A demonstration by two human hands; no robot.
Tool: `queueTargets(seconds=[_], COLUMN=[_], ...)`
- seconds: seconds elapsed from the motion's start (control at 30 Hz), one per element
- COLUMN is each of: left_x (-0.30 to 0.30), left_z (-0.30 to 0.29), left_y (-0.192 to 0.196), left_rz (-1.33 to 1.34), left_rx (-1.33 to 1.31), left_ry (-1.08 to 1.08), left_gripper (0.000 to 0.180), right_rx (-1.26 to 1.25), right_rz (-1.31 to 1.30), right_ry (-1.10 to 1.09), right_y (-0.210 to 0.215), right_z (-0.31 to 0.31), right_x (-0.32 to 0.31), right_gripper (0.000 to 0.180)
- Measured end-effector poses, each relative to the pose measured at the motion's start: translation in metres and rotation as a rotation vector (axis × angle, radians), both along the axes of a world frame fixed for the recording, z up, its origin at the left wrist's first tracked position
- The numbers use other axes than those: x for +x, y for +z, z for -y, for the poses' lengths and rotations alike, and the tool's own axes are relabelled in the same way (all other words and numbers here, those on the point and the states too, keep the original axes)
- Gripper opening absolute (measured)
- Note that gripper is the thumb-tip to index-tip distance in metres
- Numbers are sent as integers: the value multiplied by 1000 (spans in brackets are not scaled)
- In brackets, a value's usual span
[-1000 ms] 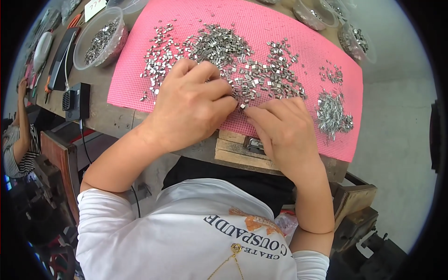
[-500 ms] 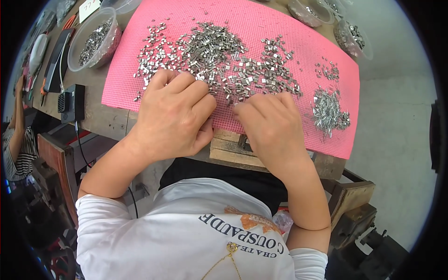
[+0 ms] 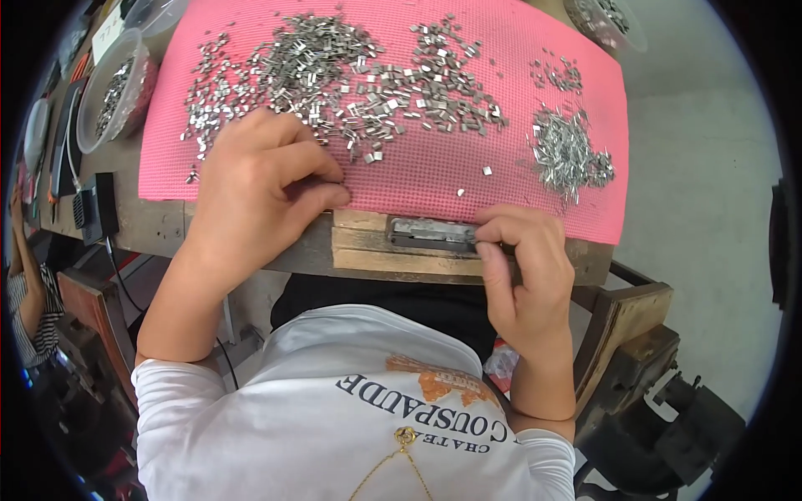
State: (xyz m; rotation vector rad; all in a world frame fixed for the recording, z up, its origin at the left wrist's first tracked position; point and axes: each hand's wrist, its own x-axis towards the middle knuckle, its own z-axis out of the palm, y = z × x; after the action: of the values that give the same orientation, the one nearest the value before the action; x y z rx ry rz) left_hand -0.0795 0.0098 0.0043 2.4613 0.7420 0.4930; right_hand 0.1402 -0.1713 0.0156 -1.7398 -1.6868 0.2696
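Note:
My left hand [image 3: 267, 179] rests over the front left of the pink mesh mat [image 3: 401, 179]. Its thumb and forefinger are drawn together, and whatever lies between them is too small to see. My right hand [image 3: 535, 263] is at the right end of a dark slotted metal fixture [image 3: 430, 234], finger and thumb closed there on something I cannot make out. The fixture is set in a wooden block [image 3: 359, 242] at the table's front edge. Two loose metal pieces lie on the mat beyond it. Small silver metal pieces [image 3: 317, 63] spread behind my left hand.
A pile of thin shiny metal pieces [image 3: 564, 154] lies on the mat's right side. Plastic tubs of small parts stand at the left [image 3: 117, 92] and far right [image 3: 606, 21]. A black box [image 3: 100, 204] with a cable sits by the left edge. Another person's arm [image 3: 29, 259] shows far left.
My right hand has moved from the mat's pieces toward me, to the fixture's right end. My left hand has shifted left and opened slightly from its curl. The view has shifted, uncovering the fixture.

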Motion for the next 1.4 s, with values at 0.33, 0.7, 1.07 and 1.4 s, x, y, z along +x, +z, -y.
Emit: queueTargets(seconds=[0.33, 0.7, 1.07, 1.4], left_x=[2, 39, 52, 49], left_z=[18, 60, 65, 66], left_y=[5, -4, -13, 9], left_rz=[-91, 218, 208, 47], left_rx=[312, -32, 192, 338], left_ry=[29, -117, -130, -185], left_gripper=[16, 18, 19, 29], right_rx=[72, 75, 102, 144], right_rz=[-20, 27, 26, -42], right_ry=[-17, -21, 58, -4], right_y=[-13, -13, -15, -14], right_z=[5, 2, 7, 6], right_x=[-3, -3, 6, 7], right_gripper=[25, 23, 31, 32])
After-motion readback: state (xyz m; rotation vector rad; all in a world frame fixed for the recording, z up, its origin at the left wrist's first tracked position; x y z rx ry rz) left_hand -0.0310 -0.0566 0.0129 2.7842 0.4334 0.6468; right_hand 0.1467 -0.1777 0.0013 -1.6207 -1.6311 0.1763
